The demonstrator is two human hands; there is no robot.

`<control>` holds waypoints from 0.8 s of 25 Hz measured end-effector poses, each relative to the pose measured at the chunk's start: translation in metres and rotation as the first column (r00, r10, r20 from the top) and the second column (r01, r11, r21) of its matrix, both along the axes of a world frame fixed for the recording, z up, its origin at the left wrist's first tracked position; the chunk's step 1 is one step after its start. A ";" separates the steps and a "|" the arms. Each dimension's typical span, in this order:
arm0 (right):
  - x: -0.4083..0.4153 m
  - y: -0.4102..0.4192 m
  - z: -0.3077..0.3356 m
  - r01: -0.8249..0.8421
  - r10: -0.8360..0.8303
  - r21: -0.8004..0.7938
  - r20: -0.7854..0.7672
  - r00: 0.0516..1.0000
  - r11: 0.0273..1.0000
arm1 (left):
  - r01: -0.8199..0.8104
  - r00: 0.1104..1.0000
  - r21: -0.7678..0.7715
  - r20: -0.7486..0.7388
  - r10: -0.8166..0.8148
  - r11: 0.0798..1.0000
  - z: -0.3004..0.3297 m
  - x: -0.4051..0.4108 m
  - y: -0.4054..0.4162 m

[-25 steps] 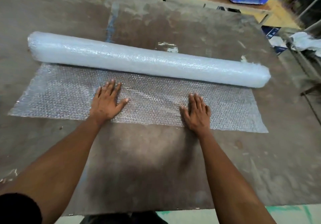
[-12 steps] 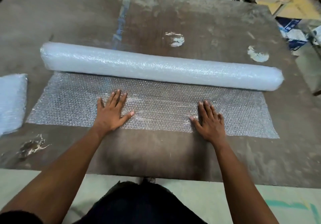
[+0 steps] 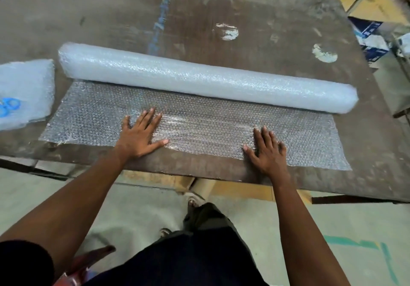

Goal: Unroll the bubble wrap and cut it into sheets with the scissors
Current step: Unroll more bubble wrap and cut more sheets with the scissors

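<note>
Two hands lie flat on the unrolled stretch of bubble wrap [image 3: 199, 126], which spreads over a worn brown counter [image 3: 255, 15] on the near side of the bubble wrap roll [image 3: 206, 79]. Left of the roll's left end sits a stack of cut sheets [image 3: 24, 92], with the blue handles of what seem to be scissors [image 3: 8, 107] resting on top at the frame's edge; the blades are out of view. Just near of the roll, the left hand [image 3: 139, 136] presses the flat wrap with fingers straight and spread, thumb out to the right. Further right along the roll, the right hand [image 3: 267, 150] presses the same layer close to its near edge, fingers straight and held nearer together. Beyond the roll, two pale worn patches [image 3: 226, 31] mark the counter.
</note>
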State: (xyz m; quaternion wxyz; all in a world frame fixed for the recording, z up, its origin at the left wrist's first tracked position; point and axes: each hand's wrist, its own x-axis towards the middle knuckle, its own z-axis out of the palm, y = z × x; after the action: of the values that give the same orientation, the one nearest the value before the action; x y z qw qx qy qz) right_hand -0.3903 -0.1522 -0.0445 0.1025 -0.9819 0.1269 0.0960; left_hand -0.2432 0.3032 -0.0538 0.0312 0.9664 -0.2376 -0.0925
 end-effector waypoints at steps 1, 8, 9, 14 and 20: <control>-0.007 -0.001 0.001 -0.008 0.008 0.005 -0.003 1.000 1.000 | 0.001 1.000 0.004 -0.017 -0.001 1.000 0.002 -0.006 0.002; 0.005 0.030 0.006 -0.102 0.101 0.015 0.045 0.994 0.995 | 0.128 0.992 -0.101 0.009 -0.127 0.987 0.025 -0.032 -0.025; 0.010 0.041 0.004 -0.127 0.125 0.029 0.056 0.991 0.991 | 0.167 0.986 -0.105 0.015 -0.166 0.980 0.025 -0.037 -0.033; 0.006 0.058 -0.007 -0.100 0.097 0.027 0.072 0.993 0.995 | 0.207 0.971 -0.072 0.134 -0.196 0.976 0.024 -0.049 -0.048; -0.008 0.049 -0.015 -0.128 0.126 0.009 0.093 0.988 0.992 | 0.247 0.956 0.070 0.144 -0.255 0.966 0.026 -0.062 -0.047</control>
State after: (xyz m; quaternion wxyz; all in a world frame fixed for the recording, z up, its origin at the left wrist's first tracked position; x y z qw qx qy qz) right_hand -0.3982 -0.1027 -0.0595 0.1092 -0.9906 0.0585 0.0576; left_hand -0.3050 0.2563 -0.0282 -0.0237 0.9331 -0.3578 -0.0280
